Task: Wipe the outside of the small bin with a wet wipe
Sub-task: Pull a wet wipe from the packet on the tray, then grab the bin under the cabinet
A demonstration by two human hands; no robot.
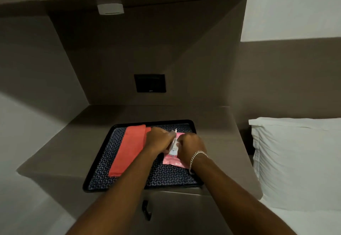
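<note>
Working both hands on the pink plastic wet-wipe packet (173, 158) lying on the dark patterned tray (99, 162); its long axis runs 12-to-6. Our left hand (157, 138) pinches the raised flap, our right hand (190, 145) presses at 3 o'clock. Small bin unseen.

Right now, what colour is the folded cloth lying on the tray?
The cloth is coral red, lying on the tray with its dark checked pattern; the head view shows it.

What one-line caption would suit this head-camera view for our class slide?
Both hands, left hand and right hand, open a pink wet-wipe pack on a patterned tray beside a folded red cloth.
</note>
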